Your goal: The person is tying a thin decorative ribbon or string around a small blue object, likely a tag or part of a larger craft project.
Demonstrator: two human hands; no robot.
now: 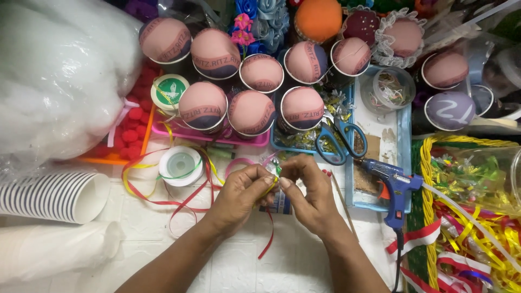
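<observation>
1. Head view: left hand [239,192] and right hand [309,190] meet at centre over the white counter [244,266], fingertips pinched shut on a small ribbon piece [273,174].
2. Ribbon piece: thin, mixed colours w/ yellow, green and a bit of pink showing betw. the fingertips; exact shape hidden by fingers. Red tail [268,239] hangs down from the pinch, curling twd. the wrists.
3. Both hands closed tight, thumb against forefinger, nothing else held.
4. Loose ribbon tangle [163,190], red/yellow/green, lies left of the hands, around 1 white spool [180,165].
5. Padded cups [251,112] w/ pink domed tops behind the hands: approx. 11 countable, plus 1 purple-topped one [450,110] at right and 1 orange dome [318,19] at top.
6. 1 pr. blue-handled scissors [337,142] just above right hand, on a blue tray [404,157].
7. 1 blue glue gun [395,187] right of the hands, nozzle twd. tray.
8. 1 stack of striped paper cups [51,196] on its side at far left; count within stack can't tell.
9. 1 yellow wicker basket [426,217] at right, full of ribbons.
10. 1 big bag of white stuffing [59,76] top left.
</observation>
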